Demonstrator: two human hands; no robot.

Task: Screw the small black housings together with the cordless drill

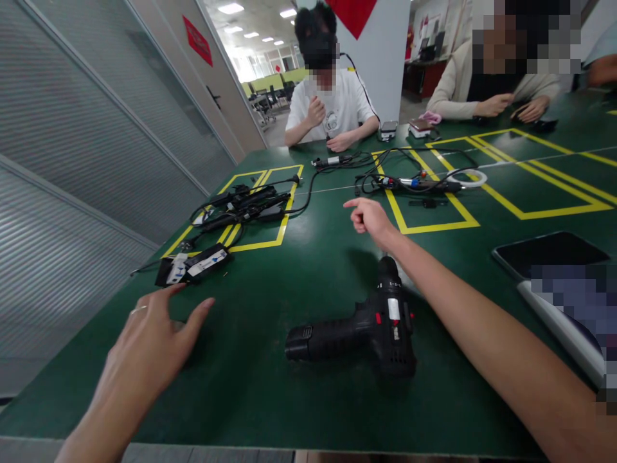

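Observation:
A black cordless drill (373,328) lies on its side on the green table, its chuck toward the far side and its handle to the left. My left hand (157,337) hovers left of the drill, thumb and fingers apart, with nothing in it. Just beyond that hand is a black power strip (209,260) with a white label. My right hand (370,220) reaches past the chuck, index finger stretched out to the left and the other fingers curled; no object shows in it. Its forearm passes to the right of the drill.
Bundled black cables and tools (245,209) lie in yellow-taped boxes at the left. A soldering iron (414,184) with cords and a white ring (475,179) lies farther right. A phone (549,254) rests near the right edge. Two people (332,103) sit across the table (231,399).

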